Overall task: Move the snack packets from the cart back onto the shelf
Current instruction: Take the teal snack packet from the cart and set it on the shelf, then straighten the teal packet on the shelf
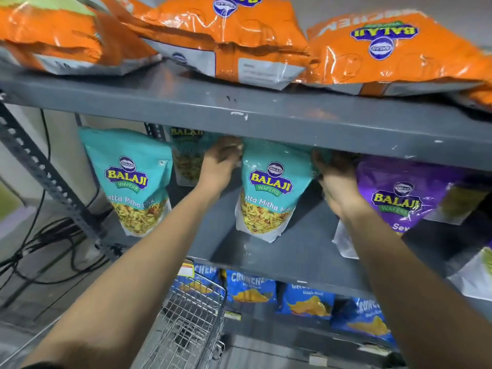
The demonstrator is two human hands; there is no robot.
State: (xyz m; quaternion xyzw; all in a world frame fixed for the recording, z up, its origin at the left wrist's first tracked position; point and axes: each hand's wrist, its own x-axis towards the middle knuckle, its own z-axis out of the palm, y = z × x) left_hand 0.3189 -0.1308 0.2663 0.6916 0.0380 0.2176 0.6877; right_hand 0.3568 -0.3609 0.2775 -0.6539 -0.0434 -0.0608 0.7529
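Upright, teal packet [269, 198] (Balaji, glossy) between both hands, on shelf [306, 251].

Orange packets [229, 35] with blue-and-yellow logos are seen on the grey shelf [266, 113], teal packets [271, 187] printed with yellow mix and a purple packet [399, 193] are shown below — and blue packets [306, 302] with yellow chips are ranged behind the silver wire cart [186, 323].

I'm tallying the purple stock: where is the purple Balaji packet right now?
The purple Balaji packet stands on the middle shelf, right of the right hand and the teal packet both hands hold.
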